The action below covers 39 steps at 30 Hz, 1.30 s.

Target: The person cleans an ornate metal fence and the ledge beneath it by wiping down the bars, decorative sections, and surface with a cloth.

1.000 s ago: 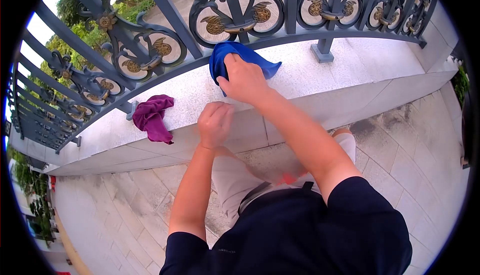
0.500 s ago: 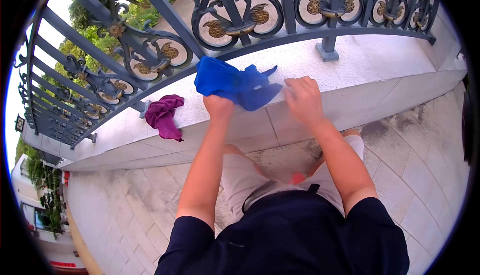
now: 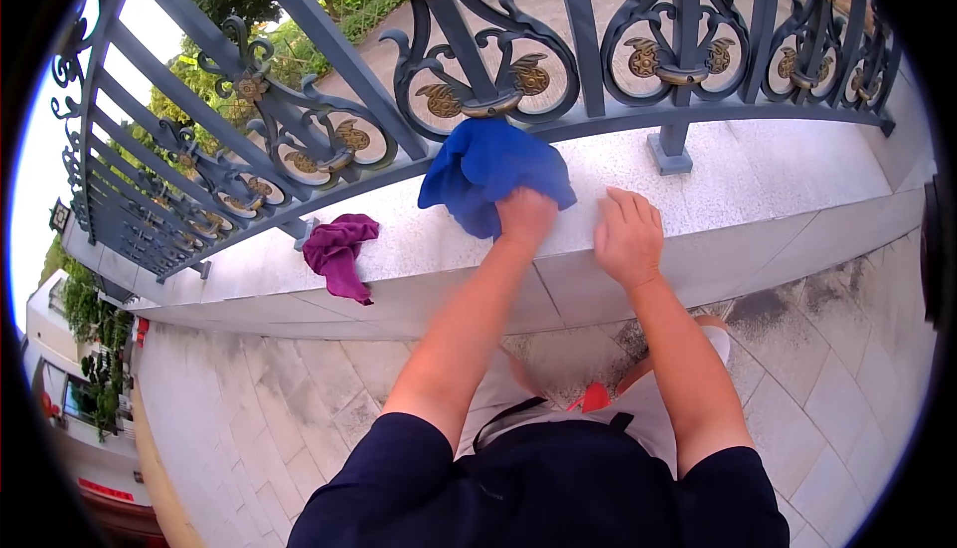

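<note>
- Grey railing (image 3: 577, 39) barred the far side.
- Paved floor (image 3: 269, 418) spread on the near side.
- Stone ledge (image 3: 758, 189) ran between them.
- Blue cloth (image 3: 474, 174) lay bunched on the ledge, by the railing.
- Purple cloth (image 3: 339, 254) lay crumpled, left.
- Left hand (image 3: 526, 214) gripped the blue cloth, fingers hidden.
- Right hand (image 3: 629, 234), fingers loosely extended, hung near the ledge's edge.
- Railing foot (image 3: 670, 156) stood farther right.

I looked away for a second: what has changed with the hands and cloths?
The right hand let go of the blue cloth and moved right, by the ledge edge. The left hand moved forward and right, and now holds that cloth. The purple cloth stayed put.
</note>
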Available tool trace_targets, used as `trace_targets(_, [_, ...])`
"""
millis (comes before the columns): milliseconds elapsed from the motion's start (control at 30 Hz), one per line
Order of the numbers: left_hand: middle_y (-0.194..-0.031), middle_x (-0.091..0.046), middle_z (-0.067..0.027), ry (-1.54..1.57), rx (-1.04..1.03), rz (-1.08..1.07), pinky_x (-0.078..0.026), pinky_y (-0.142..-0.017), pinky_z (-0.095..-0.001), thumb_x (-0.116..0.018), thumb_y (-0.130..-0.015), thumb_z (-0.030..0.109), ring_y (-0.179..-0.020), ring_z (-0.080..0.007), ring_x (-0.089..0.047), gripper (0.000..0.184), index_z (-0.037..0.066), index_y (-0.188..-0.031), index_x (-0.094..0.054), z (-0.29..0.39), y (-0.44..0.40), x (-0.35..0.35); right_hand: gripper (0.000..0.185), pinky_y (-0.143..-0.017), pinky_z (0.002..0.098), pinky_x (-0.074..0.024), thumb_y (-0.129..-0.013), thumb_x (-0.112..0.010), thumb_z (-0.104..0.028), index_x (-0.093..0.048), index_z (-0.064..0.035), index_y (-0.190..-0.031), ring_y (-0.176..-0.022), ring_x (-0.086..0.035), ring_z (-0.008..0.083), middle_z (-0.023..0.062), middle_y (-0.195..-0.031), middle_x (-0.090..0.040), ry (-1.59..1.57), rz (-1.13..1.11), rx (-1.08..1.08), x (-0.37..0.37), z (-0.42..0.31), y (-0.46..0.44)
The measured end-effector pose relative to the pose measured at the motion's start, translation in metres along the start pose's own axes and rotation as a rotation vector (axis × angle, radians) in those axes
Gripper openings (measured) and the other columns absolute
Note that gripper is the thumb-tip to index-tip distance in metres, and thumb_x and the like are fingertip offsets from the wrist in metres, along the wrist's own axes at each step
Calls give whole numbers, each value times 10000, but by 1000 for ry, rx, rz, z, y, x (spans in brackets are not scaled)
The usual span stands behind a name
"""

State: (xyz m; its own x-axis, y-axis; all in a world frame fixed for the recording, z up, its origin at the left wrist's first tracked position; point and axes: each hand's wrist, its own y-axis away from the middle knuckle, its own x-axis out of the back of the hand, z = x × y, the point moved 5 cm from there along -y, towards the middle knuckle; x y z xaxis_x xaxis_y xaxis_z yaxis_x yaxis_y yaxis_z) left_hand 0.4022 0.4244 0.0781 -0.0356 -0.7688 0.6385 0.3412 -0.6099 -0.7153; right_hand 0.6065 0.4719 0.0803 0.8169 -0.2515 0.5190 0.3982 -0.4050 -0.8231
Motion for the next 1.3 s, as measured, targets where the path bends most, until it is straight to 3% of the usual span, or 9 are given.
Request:
trace_targets(67, [-1491,-648,-232,54,-2,-164,-298,-1267,-612,-676,-997,314,-1421,-476,-538,458,66,-1380,-712,14,1,10,254,-1014,448,-494,-873,-694,-140,-750,-70,-1111,-1187,-671,316,110,-1270,-725,-3,6,2,0,0,-1])
trace_targets(267, [-1283,-732,-167,24,-186,194,-480,-1117,-524,-719,-945,227,-1241,-400,-658,315,91,-1226,-761,20,-3,27,236,-1008,456,-500,-890,-691,-138,-745,-59,-1106,-1197,-675,329,125,-1270,-729,-15,-5,7,2,-3,-1])
trace_targets(500, [-1455,-677,-130,-260,-302,279,-419,-1216,-532,-713,-984,422,-1408,-388,-580,465,205,-1395,-709,4,-146,98,248,-996,451,-505,-887,-681,-133,-747,-59,-1114,-1192,-679,328,123,-1278,-733,5,-8,15,0,-2,-4])
trace_targets(600, [-1543,-624,-128,-337,-173,230,-89,-1331,-696,-630,-985,617,-1535,-471,-418,635,207,-1469,-660,12,-184,113,256,-993,448,-505,-885,-671,-129,-752,-63,-1119,-1190,-679,327,114,-1280,-735,18,-20,11,0,-2,0])
trace_targets(700, [-1595,-566,-167,-278,-179,344,-13,-1337,-701,-629,-984,621,-1589,-473,-330,690,178,-1513,-624,19,-165,109,266,-994,451,-504,-886,-659,-127,-756,-66,-1125,-1191,-679,327,106,-1283,-737,17,-16,14,-6,-2,0])
trace_targets(867, [-1464,-607,-207,30,-29,234,-435,-1184,-535,-796,-905,369,-1377,-436,-552,604,119,-1435,-648,-24,-74,56,277,-1021,467,-498,-890,-648,-129,-763,-62,-1133,-1200,-674,333,107,-1303,-737,4,-22,21,-5,-2,1])
trace_targets(1000, [-1368,-676,-206,-61,-192,275,-470,-1151,-514,-720,-982,271,-1324,-413,-605,442,76,-1377,-685,-32,-13,73,268,-1031,466,-493,-892,-652,-120,-762,-54,-1128,-1208,-670,335,114,-1308,-736,6,-36,37,-4,0,1])
trace_targets(1100, [-1356,-693,-184,90,29,399,-470,-1150,-513,-689,-1006,252,-1306,-407,-620,405,76,-1370,-693,-66,-28,104,263,-1029,467,-490,-905,-647,-112,-758,-44,-1133,-1209,-668,340,128,-1316,-733,11,-40,39,-3,-2,3])
trace_targets(1300, [-1562,-565,-207,-348,-135,713,-405,-1235,-505,-609,-1075,362,-1453,-424,-518,512,101,-1516,-604,-127,-179,233,275,-1023,472,-491,-912,-640,-117,-755,-37,-1148,-1198,-670,350,136,-1323,-730,11,-36,56,-6,0,5])
